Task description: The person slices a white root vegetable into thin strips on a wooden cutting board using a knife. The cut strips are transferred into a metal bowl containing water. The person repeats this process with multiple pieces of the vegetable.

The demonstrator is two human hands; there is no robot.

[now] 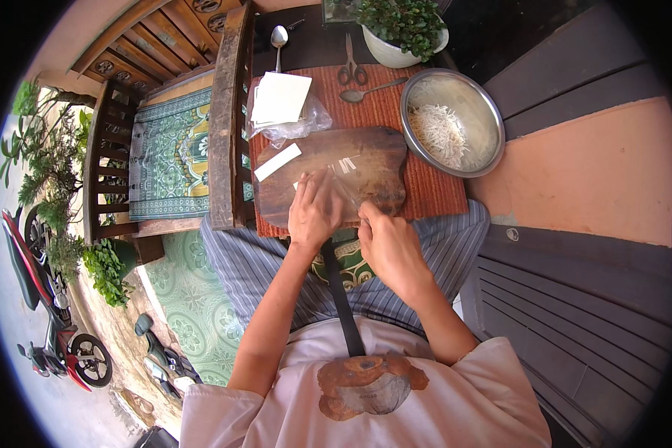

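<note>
My right hand [386, 238] is closed on the handle of a knife [347, 190], whose thin blade slants up and left over a dark wooden cutting board [381, 151]. My left hand [316, 210] presses down on the board just left of the blade; its fingers mostly hide a white piece, of which a small edge shows. A few narrow cut strips [348, 164] lie right of the blade. One wider white strip [278, 162] rests at the board's left. Behind it, square white sheets [283, 96] are stacked on a clear plastic bag [308, 120].
A steel bowl [484, 106] with many thin white strips [439, 134] stands at the right. Scissors [351, 70], a spoon [354, 96] and another spoon [279, 37] lie behind the board. A potted plant [397, 33] stands at the back; a wooden bench armrest [227, 123] borders the left.
</note>
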